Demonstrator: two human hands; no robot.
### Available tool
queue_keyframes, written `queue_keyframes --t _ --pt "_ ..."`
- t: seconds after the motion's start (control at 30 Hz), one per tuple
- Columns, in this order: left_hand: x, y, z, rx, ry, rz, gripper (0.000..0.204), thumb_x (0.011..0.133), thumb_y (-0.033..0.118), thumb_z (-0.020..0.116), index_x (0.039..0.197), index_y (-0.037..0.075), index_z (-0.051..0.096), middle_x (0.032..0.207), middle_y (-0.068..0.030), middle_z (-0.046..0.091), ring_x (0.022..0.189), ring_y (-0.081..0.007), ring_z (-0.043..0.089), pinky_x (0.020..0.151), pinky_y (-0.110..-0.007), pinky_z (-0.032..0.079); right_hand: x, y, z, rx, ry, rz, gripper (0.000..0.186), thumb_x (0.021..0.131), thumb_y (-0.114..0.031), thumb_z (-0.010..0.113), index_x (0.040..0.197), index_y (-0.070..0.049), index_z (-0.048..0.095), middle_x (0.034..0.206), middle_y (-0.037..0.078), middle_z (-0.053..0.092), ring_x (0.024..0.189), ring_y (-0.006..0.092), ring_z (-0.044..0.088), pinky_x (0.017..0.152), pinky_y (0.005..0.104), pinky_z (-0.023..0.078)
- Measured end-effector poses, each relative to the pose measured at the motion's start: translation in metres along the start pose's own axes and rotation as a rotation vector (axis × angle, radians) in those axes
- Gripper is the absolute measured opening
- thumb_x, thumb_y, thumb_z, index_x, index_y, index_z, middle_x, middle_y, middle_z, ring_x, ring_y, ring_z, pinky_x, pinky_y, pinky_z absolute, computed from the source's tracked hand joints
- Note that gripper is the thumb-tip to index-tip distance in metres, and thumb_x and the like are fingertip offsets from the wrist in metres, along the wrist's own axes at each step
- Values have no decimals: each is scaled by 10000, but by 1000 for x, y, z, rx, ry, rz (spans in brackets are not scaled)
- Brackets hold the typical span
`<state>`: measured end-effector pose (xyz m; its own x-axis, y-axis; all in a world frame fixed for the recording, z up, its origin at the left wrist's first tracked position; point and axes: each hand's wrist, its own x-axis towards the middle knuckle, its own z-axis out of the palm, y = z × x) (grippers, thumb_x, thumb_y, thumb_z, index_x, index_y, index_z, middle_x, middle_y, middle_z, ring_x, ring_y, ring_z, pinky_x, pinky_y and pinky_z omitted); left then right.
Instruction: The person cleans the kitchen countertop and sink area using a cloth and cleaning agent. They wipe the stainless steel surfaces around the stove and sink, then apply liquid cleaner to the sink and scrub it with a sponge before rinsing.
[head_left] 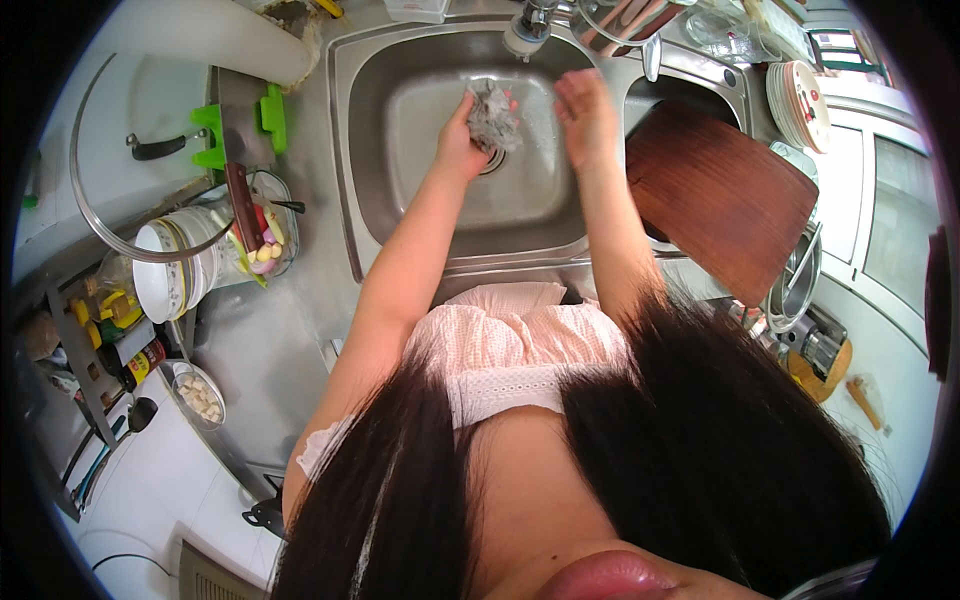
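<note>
My left hand [458, 145] is closed on a crumpled grey cloth [492, 118], held over the large stainless steel sink basin [375, 185]. The cloth hangs above the round drain [493, 160], hiding part of it. To the right of the cloth, my right hand [588, 118] is raised over the basin's right side with its fingers stretched out and slightly blurred. It holds nothing that I can see. A faucet [528, 32] stands at the sink's far edge, just beyond both hands.
A brown wooden cutting board [720, 195] lies across the smaller basin at right. Stacked plates [797, 108] stand beyond it. On the left are upright plates [185, 262], a wooden-handled knife [243, 208] over a container of vegetables, and a bowl of pale cubes [200, 397].
</note>
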<state>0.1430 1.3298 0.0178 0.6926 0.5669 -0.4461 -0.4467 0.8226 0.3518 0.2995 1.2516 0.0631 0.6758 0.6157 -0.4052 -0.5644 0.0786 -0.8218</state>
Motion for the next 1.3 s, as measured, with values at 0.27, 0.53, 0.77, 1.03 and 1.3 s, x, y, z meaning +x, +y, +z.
queue_keyframes --t 0.27,0.53,0.77,1.03,1.3 --pt "49 -3 21 1 127 -67 425 1013 375 411 1265 59 544 1207 -106 633 1117 -276 603 961 -450 473 49 -95 -13 51 198 49 228 973 -220 553 886 -9 565 653 75 580 485 133 451 452 246 343" --pt "74 -7 26 -67 89 -62 398 976 281 419 1221 7 571 1168 -109 647 1099 -283 603 959 -464 466 56 -116 -6 65 216 123 264 965 -193 547 808 20 541 544 43 475 403 110 305 396 249 243" --pt "79 3 17 -76 147 -58 417 975 330 413 1209 34 591 1143 -141 654 1068 -302 607 950 -475 457 50 -110 -1 66 247 80 264 958 -192 556 829 39 568 550 57 493 403 114 307 397 256 244" --pt "82 12 15 -94 194 -58 443 1005 339 367 1258 23 547 1142 -166 646 1061 -315 607 958 -473 451 48 -109 -2 25 233 60 292 962 -228 563 816 24 580 540 49 504 407 115 342 402 249 275" --pt "51 7 7 -110 124 -72 399 1008 295 427 1281 23 530 1222 -135 622 1140 -296 584 997 -448 448 16 -10 -8 -384 95 -252 357 971 -315 563 1200 -41 564 1098 115 667 988 173 611 850 296 461"
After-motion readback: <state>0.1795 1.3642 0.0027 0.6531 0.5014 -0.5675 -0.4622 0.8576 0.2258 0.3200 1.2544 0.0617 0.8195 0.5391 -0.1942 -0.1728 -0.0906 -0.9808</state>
